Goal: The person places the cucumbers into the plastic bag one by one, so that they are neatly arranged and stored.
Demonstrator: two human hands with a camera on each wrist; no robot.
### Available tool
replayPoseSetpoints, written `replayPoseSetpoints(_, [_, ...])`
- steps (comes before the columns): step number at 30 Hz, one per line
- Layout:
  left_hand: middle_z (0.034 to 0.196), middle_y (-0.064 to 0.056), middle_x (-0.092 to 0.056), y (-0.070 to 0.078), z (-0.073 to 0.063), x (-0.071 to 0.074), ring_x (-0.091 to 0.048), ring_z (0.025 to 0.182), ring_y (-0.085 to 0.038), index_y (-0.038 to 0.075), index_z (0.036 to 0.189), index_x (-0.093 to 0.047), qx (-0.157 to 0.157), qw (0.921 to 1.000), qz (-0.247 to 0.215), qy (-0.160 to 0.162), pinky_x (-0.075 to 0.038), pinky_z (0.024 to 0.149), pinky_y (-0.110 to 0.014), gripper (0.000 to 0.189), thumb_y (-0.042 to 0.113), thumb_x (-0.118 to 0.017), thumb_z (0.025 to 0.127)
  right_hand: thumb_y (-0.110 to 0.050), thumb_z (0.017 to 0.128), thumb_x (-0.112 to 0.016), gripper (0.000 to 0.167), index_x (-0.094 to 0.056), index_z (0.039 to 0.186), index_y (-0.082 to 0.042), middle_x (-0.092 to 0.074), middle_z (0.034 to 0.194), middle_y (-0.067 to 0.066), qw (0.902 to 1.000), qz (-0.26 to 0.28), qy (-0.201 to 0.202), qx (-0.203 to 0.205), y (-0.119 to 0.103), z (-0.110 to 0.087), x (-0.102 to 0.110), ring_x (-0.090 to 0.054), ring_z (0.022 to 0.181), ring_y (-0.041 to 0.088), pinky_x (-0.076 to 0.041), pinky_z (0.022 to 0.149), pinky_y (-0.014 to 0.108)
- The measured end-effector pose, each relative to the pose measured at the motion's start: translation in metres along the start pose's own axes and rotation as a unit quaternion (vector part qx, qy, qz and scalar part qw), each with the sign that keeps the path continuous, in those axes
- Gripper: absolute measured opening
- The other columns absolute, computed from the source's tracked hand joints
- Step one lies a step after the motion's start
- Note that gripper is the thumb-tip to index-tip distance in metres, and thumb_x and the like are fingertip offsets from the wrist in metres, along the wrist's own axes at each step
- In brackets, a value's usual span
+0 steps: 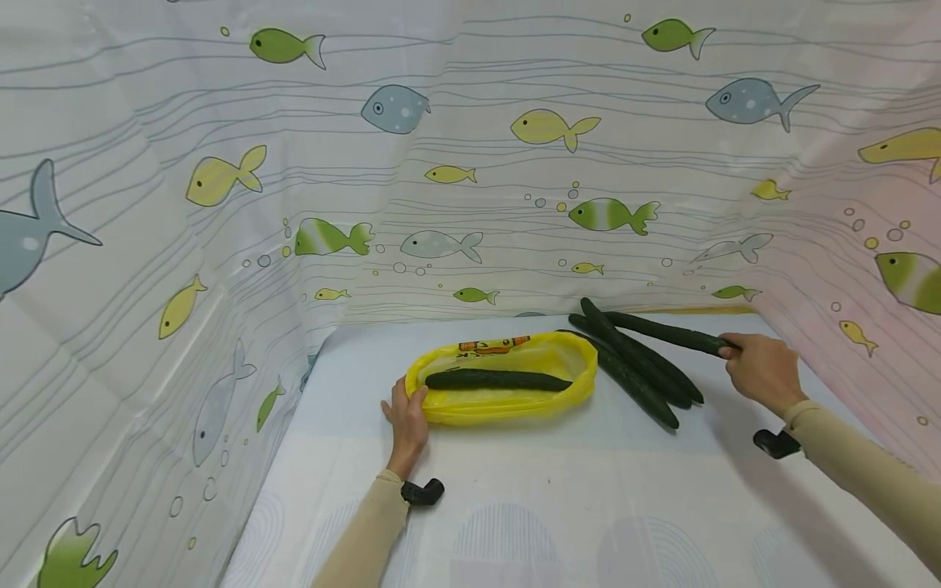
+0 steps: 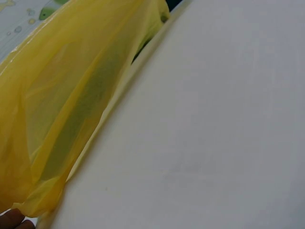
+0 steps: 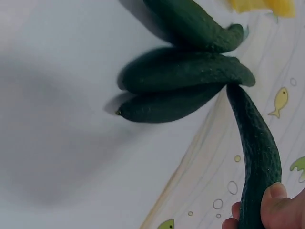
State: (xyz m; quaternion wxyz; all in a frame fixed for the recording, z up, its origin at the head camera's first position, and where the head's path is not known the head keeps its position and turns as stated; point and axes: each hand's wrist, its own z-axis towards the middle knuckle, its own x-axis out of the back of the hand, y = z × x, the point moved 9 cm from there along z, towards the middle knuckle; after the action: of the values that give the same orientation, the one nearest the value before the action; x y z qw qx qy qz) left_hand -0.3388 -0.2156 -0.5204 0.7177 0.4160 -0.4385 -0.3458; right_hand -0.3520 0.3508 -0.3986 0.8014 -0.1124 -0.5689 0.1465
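Observation:
My right hand (image 1: pixel 764 371) grips one end of a long dark green cucumber (image 1: pixel 665 331), thumb along its side in the right wrist view. The far end of this cucumber reaches to a pile of cucumbers (image 1: pixel 635 371) lying on the table. My left hand (image 1: pixel 408 420) pinches the left rim of a yellow plastic bag (image 1: pixel 507 408), whose mouth gapes open. One cucumber (image 1: pixel 500 380) lies lengthwise inside the bag. Through the yellow film its dark shape (image 2: pixel 78 119) shows in the left wrist view, where only fingertips (image 2: pixel 12 218) appear at the lower corner.
The white table (image 1: pixel 515 482) carries pale arch patterns near its front. Fish-printed sheeting (image 1: pixel 456 196) rises behind the table and on both sides. The pile of cucumbers lies right beside the bag's right end. A black wrist camera (image 1: pixel 422 492) sits on my left wrist.

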Motion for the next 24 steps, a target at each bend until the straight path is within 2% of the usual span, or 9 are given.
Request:
replayPoseSetpoints(10, [0.146,-0.03,-0.05,0.0,0.001,0.001,-0.041,0.146,-0.049,-0.008,0.148,-0.046,-0.006,1.0,-0.001,0.003,0.016,0.125,-0.069,0.056,0.025,-0.042,0.103,-0.004,0.096,-0.057,0.032,-0.07,0.12,0.013,-0.072,0.104,0.037,0.9987,-0.003,0.051,0.006,0.005,0.005,0.027,-0.063,0.075,0.051,-0.042,0.068,0.065])
replayPoseSetpoints(16, [0.149,-0.029,-0.049,0.0,0.0,0.001,-0.04,0.148,-0.047,-0.007,0.149,-0.046,-0.002,1.0,-0.002,-0.003,0.017,0.126,-0.067,0.055,0.025,-0.041,0.104,-0.004,0.099,-0.056,0.037,-0.066,0.129,0.014,-0.071,0.104,0.039,0.9976,0.011,0.067,-0.009,0.002,0.007,0.042,-0.059,0.082,0.052,-0.038,0.08,0.071])
replayPoseSetpoints(19, [0.149,-0.029,-0.05,0.001,0.0,0.001,-0.041,0.147,-0.046,-0.006,0.149,-0.046,-0.001,1.0,0.0,-0.002,0.017,0.126,-0.067,0.056,0.026,-0.041,0.104,-0.004,0.099,-0.055,0.038,-0.065,0.132,0.012,-0.071,0.105,0.038,0.9973,0.017,0.071,-0.009,-0.003,0.008,0.046,-0.057,0.083,0.051,-0.037,0.08,0.068])
replayPoseSetpoints(24, [0.149,-0.028,-0.051,0.001,0.0,0.001,-0.04,0.148,-0.047,-0.007,0.149,-0.046,0.001,1.0,0.003,0.003,0.016,0.126,-0.068,0.057,0.027,-0.041,0.104,-0.004,0.099,-0.057,0.036,-0.068,0.13,0.01,-0.073,0.102,0.035,0.9963,0.021,0.083,0.007,-0.017,0.006,0.05,-0.059,0.08,0.045,-0.035,0.073,0.054])
